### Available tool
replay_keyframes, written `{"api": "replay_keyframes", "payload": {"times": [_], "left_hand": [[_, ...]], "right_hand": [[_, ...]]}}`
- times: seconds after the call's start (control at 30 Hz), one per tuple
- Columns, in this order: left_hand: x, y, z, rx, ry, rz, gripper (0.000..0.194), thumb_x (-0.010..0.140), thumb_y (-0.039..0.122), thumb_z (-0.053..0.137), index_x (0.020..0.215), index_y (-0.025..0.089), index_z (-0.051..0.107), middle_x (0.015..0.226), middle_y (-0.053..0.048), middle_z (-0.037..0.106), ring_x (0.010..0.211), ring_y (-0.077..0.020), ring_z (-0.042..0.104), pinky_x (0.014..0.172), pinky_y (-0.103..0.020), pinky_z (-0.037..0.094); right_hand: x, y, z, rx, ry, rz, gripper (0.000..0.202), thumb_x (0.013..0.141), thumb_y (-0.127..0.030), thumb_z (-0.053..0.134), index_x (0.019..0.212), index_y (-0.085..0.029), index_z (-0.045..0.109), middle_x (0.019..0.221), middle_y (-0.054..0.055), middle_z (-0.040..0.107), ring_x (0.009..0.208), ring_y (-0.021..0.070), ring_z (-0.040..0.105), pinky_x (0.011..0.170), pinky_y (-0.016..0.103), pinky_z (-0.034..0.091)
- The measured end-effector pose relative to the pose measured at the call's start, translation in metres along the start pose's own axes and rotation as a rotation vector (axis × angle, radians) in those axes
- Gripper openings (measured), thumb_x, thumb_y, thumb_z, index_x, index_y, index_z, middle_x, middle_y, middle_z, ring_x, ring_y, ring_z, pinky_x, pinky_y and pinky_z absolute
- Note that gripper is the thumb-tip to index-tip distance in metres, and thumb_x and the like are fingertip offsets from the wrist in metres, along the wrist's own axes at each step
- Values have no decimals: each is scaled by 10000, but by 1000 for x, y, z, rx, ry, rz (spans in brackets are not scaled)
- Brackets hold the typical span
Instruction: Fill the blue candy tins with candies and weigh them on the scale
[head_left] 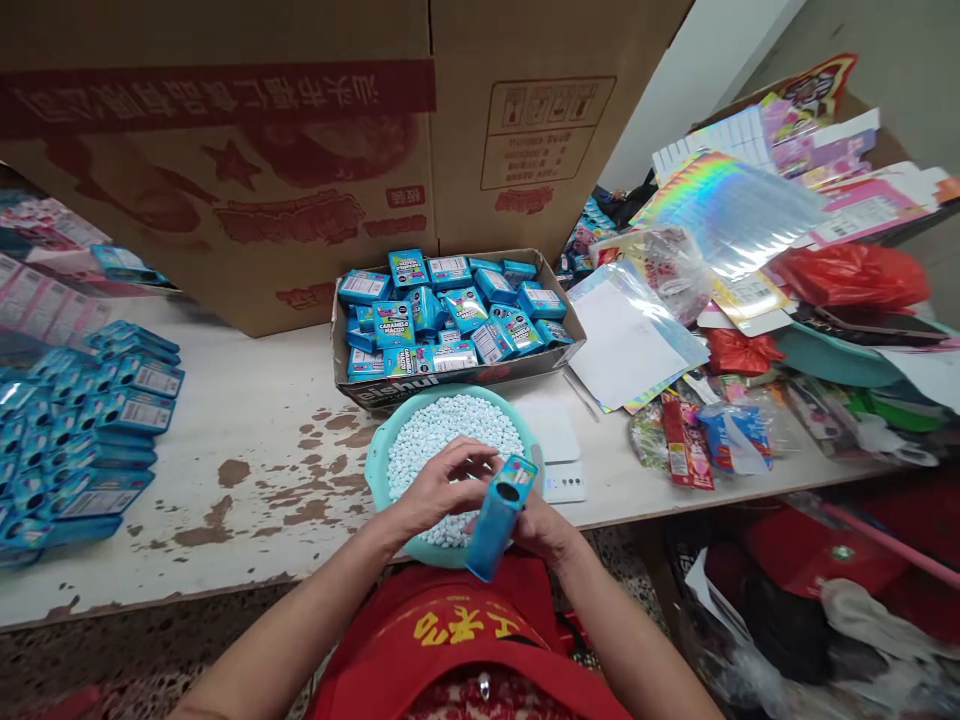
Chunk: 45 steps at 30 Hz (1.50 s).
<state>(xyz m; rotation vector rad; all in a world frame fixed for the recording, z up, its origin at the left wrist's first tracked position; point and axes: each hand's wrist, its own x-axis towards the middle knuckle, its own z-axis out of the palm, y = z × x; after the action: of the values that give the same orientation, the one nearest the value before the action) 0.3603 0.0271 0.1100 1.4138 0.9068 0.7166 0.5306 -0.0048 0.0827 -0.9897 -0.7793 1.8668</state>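
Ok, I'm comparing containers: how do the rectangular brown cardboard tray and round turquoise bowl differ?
The rectangular brown cardboard tray has straight sides; the round turquoise bowl curves. The tray holds jumbled blue boxes; the bowl holds small pale pellets. Both rest on the worn white table.

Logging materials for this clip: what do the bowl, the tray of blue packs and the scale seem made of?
Bowl: probably matte plastic, smooth, evenly teal.
Tray: cardboard, printed dark outside, with thin, bare brown edges.
Scale: likely white plastic, smooth, finish unclear.
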Motion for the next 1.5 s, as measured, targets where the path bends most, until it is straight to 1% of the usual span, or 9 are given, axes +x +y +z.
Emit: {"api": "replay_keyframes", "payload": {"times": [0.13, 0.23, 0.43, 0.57, 0.7, 0.83, 1.0, 1.17, 1.5], "left_hand": [[21, -33, 2, 385, 224, 104, 253, 855, 263, 491, 1067, 222, 623, 1043, -64, 603, 1006, -202, 527, 846, -331, 446], [54, -63, -5, 671, 351, 152, 292, 878, 308, 478, 1112, 178, 595, 1148, -106, 576, 1128, -241, 461, 980, -406, 362], [108, -97, 11, 973, 74, 189, 350, 837, 450, 520, 1081, 220, 619, 1162, -84, 567, 1116, -268, 431, 976, -424, 319], [101, -100, 18, 1082, 41, 78, 317, 848, 464, 471, 968, 226, 643, 998, -90, 594, 1016, -272, 447, 890, -422, 332], [87, -100, 12, 1198, 25, 3, 328, 887, 415, 393, 929, 206, 643, 944, -99, 594, 952, -251, 481, 834, -377, 352], [77, -100, 12, 1249, 49, -119, 352, 896, 400, 360, 929, 193, 642, 927, -99, 601, 873, -234, 531, 777, -351, 376], [65, -97, 12, 1191, 90, -246, 315, 874, 411, 403, 960, 217, 637, 941, -81, 613, 881, -231, 564, 715, -323, 397], [52, -95, 7, 1175, 131, -345, 319, 869, 423, 406, 967, 237, 646, 948, -60, 632, 872, -213, 586, 686, -298, 400], [37, -93, -8, 1216, 168, -357, 320, 866, 398, 407, 944, 216, 659, 954, -76, 654, 886, -239, 615, 677, -303, 414]], "right_hand": [[-6, 16, -5, 103, 168, 80, 575, 549, -478, 800, 1030, -214, 631, 997, 63, 699, 931, 262, 649, 864, 434, 484], [-16, 22, -18, 80, 336, 51, 526, 543, -376, 813, 1013, -221, 635, 1005, 53, 706, 928, 262, 652, 857, 435, 495], [-38, 38, -20, -17, 404, 83, 542, 500, -374, 830, 972, -188, 639, 878, 56, 728, 829, 269, 670, 783, 441, 525], [-51, 50, -28, -84, 552, 44, 474, 559, -439, 799, 924, -186, 633, 852, 51, 721, 808, 252, 667, 771, 402, 532], [-54, 55, -56, -123, 738, -44, 605, 630, -427, 768, 1146, -200, 548, 966, 41, 708, 887, 233, 655, 845, 396, 507], [-32, 57, -67, 122, 626, -6, 631, 648, -448, 750, 1177, -177, 537, 982, 53, 710, 893, 244, 665, 863, 427, 501], [-7, 59, -48, 203, 583, -41, 475, 681, -428, 735, 1059, -185, 581, 1013, 44, 701, 936, 233, 654, 894, 410, 493], [-10, 54, -42, 172, 552, 16, 531, 663, -425, 749, 1094, -196, 542, 998, 45, 698, 916, 241, 658, 863, 419, 513], [-16, 55, -27, 205, 424, -19, 522, 662, -355, 756, 1106, -222, 515, 1040, 32, 678, 980, 225, 629, 906, 405, 481]]}}
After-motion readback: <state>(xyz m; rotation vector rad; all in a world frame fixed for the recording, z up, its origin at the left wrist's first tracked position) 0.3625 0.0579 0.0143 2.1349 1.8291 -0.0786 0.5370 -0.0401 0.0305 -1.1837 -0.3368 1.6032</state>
